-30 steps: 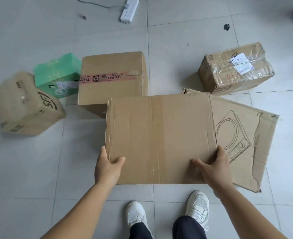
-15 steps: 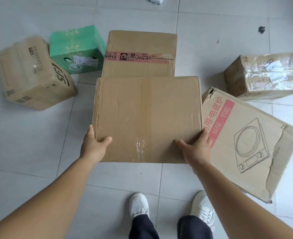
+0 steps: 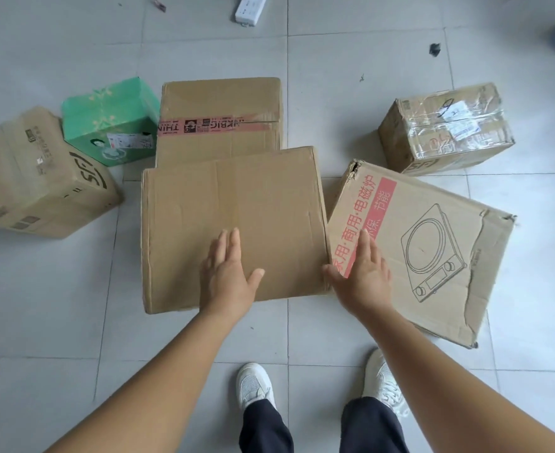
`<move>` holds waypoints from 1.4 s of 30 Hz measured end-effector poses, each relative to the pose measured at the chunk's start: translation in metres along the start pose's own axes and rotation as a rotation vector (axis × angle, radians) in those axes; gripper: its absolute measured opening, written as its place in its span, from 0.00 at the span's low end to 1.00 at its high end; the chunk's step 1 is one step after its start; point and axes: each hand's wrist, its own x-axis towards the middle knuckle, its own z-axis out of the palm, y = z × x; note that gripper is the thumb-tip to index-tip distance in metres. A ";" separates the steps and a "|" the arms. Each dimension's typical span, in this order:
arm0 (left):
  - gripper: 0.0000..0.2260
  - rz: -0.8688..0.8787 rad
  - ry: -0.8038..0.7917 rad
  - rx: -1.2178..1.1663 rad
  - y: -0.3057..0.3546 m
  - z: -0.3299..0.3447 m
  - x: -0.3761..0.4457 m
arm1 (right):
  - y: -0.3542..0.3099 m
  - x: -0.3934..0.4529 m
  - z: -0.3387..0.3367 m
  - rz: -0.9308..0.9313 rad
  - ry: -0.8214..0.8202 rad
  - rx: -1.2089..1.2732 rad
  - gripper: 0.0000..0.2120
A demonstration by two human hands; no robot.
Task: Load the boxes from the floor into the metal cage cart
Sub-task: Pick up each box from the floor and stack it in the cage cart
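boxes scattered over pale grey tiled floor [image 3: 57, 305], six in all. at centre frame, plain brown flat cardboard box [image 3: 233, 223], lying broad face up on the tiles. left hand [image 3: 228, 273] spread wide above or on its near half, fingers straight and together, thumb out to the right; contact with the cardboard cannot be told for sure. right hand [image 3: 362, 276] likewise open, fingers straight, lying over the near left part of the brown induction-cooker carton with red lettering and a line drawing of a hob [image 3: 433, 250], thumb pointing at the right edge of the plain box. carton just beside the plain box, right of centre, turned at a slant, torn along its right edge.

directly behind the plain box, upper centre, taller brown box sealed with pink printed tape [image 3: 220, 122], partly hidden by the plain one. touching its left side, green printed box with a white label [image 3: 111, 122]. further left, at the left edge of the frame, tilted brown box with a black sf logo [image 3: 37, 178], close against the green one. upper right, well apart from the rest, brown box wrapped in clear tape with white labels [image 3: 446, 129].

top centre, white power strip [image 3: 251, 8] on the floor. bottom of frame, two white sneakers [image 3: 255, 385] and dark trouser legs [image 3: 266, 426], bare forearms reaching forward.
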 end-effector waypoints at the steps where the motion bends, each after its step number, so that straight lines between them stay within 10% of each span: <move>1: 0.36 0.054 -0.012 0.023 0.018 0.005 -0.003 | 0.010 -0.001 -0.011 -0.019 0.006 -0.026 0.45; 18: 0.37 0.217 -0.250 0.249 0.230 0.127 0.021 | 0.249 0.050 -0.137 0.207 -0.033 -0.164 0.42; 42: 0.55 -0.187 -0.276 0.137 0.148 0.268 0.201 | 0.384 0.181 -0.005 0.585 0.055 0.236 0.62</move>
